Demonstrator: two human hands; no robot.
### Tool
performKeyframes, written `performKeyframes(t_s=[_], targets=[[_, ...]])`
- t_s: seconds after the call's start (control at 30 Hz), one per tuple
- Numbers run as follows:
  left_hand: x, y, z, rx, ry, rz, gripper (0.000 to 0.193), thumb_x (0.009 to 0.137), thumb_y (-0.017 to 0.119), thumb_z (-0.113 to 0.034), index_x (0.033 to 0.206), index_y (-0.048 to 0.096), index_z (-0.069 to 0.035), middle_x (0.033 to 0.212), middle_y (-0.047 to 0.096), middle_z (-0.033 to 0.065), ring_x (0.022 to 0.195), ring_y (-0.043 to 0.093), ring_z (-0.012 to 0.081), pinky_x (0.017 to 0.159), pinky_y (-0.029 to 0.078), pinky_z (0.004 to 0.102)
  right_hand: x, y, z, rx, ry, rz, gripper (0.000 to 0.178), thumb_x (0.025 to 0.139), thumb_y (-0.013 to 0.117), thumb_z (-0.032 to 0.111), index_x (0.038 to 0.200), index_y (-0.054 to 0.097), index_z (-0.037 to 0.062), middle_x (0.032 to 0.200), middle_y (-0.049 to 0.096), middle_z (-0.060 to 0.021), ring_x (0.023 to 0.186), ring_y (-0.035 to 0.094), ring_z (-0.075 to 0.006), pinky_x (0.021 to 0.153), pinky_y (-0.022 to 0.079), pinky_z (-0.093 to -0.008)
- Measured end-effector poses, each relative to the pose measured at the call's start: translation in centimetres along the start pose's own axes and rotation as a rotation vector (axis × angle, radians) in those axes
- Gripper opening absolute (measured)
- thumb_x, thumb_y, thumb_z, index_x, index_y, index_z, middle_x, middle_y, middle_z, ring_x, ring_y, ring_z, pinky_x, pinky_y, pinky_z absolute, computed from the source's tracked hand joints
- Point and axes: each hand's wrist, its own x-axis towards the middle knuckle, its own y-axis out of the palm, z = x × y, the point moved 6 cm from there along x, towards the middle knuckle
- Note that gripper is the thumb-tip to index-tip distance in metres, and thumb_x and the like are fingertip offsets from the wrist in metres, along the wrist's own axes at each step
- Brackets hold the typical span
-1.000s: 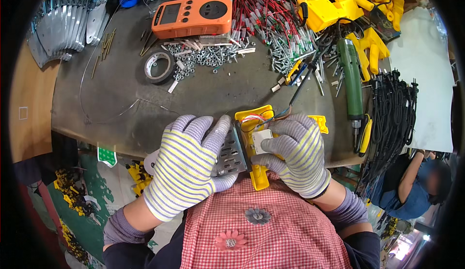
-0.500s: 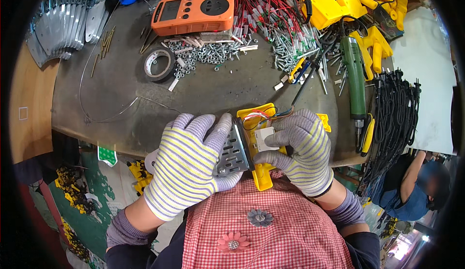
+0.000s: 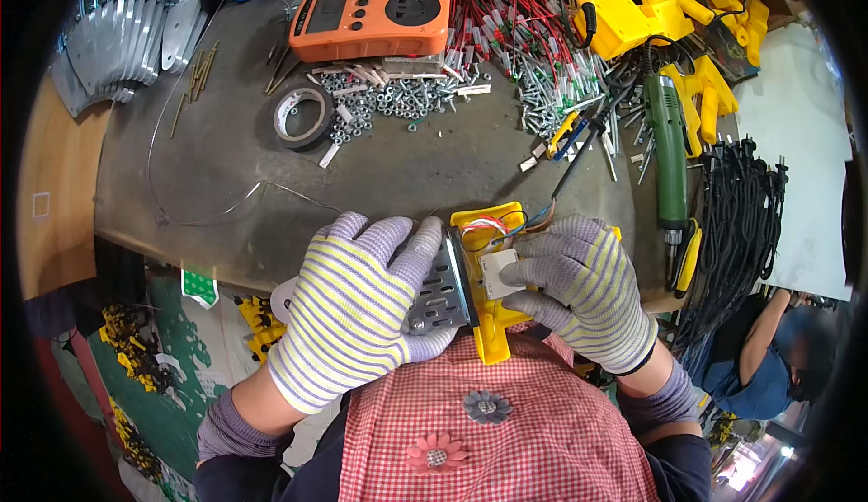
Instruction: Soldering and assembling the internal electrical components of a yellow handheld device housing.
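At the near edge of the worktop [image 3: 217, 172], right of its middle, a yellow housing [image 3: 492, 339] lies open under the person's hands, its lower end reaching past that edge over the checked apron [image 3: 398, 412]. The gloved left hand [image 3: 353, 308] grips a slotted metal plate [image 3: 436, 292] that stands along the housing's left side, fingers at the upper part and thumb below. The gloved right hand [image 3: 583, 290] has its fingers bent and closed on a white block [image 3: 499, 273], which sits slightly tilted over the housing. Coloured wires [image 3: 486, 224] curve through the housing's upper end and run toward a black cable [image 3: 571, 175]. Toward the far edge, an orange meter [image 3: 369, 37] rests above scattered nuts [image 3: 389, 100], with a roll of tape [image 3: 324, 128] just beside them. Red leads [image 3: 484, 14] and a heap of screws [image 3: 542, 104] spread to the right of the meter. Metal plates [image 3: 117, 37] fan out at the far left corner, brass-coloured rods [image 3: 202, 75] near them. Along the right edge lie a green power screwdriver [image 3: 669, 154] and bundled black cords [image 3: 737, 204]; yellow parts [image 3: 624, 25] pile up at the far right corner.
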Motion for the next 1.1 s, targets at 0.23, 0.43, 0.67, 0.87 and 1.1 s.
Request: performKeyframes(t_s=[0.23, 0.43, 0.67, 0.87, 1.1], targets=[[0.3, 0.2, 0.2, -0.045, 0.034, 0.006, 0.089, 0.055, 0.084, -0.046, 0.128, 0.062, 0.002, 0.11, 0.063, 0.0162, 0.094, 0.059, 0.0334, 0.088, 0.048, 0.0458, -0.2, -0.3, 0.3, -0.042, -0.007, 0.001, 0.044, 0.064, 0.085, 0.034, 0.099, 0.07, 0.0116, 0.101, 0.067, -0.0069, 0.096, 0.063, -0.0314, 0.081, 0.051, -0.0466], [0.8, -0.2, 0.9, -0.131, -0.017, 0.105, 0.089, 0.056, 0.085, -0.051, 0.126, 0.064, 0.002, 0.112, 0.063, 0.0184, 0.104, 0.061, 0.0334, 0.098, 0.047, 0.0467, -1.2, -0.1, 0.8, -0.076, -0.076, -0.04, 0.048, 0.067, 0.079, 0.028, 0.111, 0.07, 0.0084, 0.107, 0.067, -0.0067, 0.095, 0.066, -0.0267, 0.08, 0.054, -0.0412], [1.4, -1.6, -3.5, -0.045, 0.181, 0.003, 0.073, 0.066, 0.081, -0.031, 0.131, 0.06, -0.009, 0.11, 0.062, 0.009, 0.11, 0.058, 0.0292, 0.093, 0.048, 0.0445, -1.3, -0.4, 1.2, -0.061, -0.316, -0.149, 0.026, 0.072, 0.069, 0.021, 0.095, 0.067, 0.0102, 0.102, 0.069, -0.0059, 0.091, 0.068, -0.0239, 0.073, 0.054, -0.0378], [1.2, 0.4, -4.0, -0.014, 0.399, -0.192, 0.042, 0.078, 0.067, -0.016, 0.119, 0.067, -0.006, 0.104, 0.07, 0.0093, 0.085, 0.067, 0.0239, 0.07, 0.055, 0.0377, 0.2, -3.8, 1.3, -0.051, -0.169, -0.081, 0.031, 0.074, 0.076, 0.024, 0.101, 0.067, 0.0114, 0.105, 0.068, -0.0082, 0.095, 0.066, -0.0273, 0.08, 0.055, -0.0392], [4.4, -2.8, -3.0, -0.154, 0.314, -0.206, 0.057, 0.075, 0.076, -0.016, 0.128, 0.061, -0.003, 0.097, 0.073, 0.0103, 0.075, 0.067, 0.026, 0.064, 0.053, 0.036, -6.1, -9.2, -14.9, -0.753, 0.805, -0.331, 0.077, 0.077, 0.08, 0.027, 0.144, 0.048, 0.0066, 0.111, 0.064, -0.0205, 0.099, 0.064, -0.0412, 0.088, 0.053, -0.0474]])
